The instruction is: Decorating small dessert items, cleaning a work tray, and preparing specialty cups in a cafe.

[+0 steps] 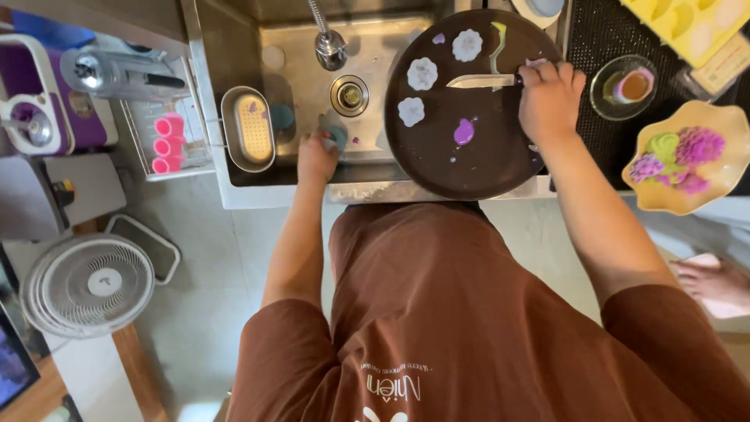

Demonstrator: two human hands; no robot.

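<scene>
While pinching a steel knife (483, 80) over the round dark tray (437, 168) at upper centre, right hand (551, 98) mid-scrape by white flower-shaped pieces (423, 73); left hand (316, 155) curled around a small teal object (337, 136) in the steel sink (375, 47). Next calls for a flat, steady blade.

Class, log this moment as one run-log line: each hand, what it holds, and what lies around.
left hand: on small teal object in sink | right hand: holds knife over dark round tray | tray: white flower shapes, purple blob
</scene>
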